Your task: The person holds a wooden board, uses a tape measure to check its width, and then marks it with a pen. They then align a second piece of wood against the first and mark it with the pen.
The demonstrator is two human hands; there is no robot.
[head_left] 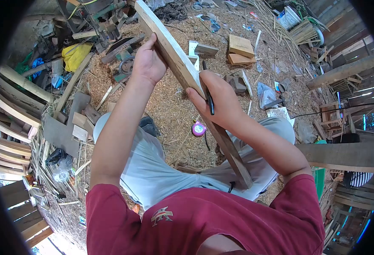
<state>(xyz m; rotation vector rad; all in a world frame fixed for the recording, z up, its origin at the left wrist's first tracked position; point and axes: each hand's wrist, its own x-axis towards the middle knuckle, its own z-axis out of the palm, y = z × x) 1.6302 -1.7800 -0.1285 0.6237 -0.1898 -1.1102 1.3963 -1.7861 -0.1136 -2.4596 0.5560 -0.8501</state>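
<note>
A long wooden plank [176, 59] runs diagonally across my view, from the top down to my right thigh. My left hand [150, 64] grips its upper part, thumb against the near side and fingers hidden behind it. Lower down, my right hand [220, 97] is closed around the plank's edge, with the thumb on the near side. A slim black pen [210, 102] is also held in that hand, sticking out along the plank. Beneath, a pink tape measure [198, 128] lies on the sawdust between my legs.
Wood blocks [241, 46] lie on the sawdust-covered ground ahead, near a white metal square [192, 49]. A machine [104, 19] stands at the upper left beside a yellow sack [76, 56]. Curved wooden pieces [12, 127] are stacked left; a thick board [344, 155] juts in from the right.
</note>
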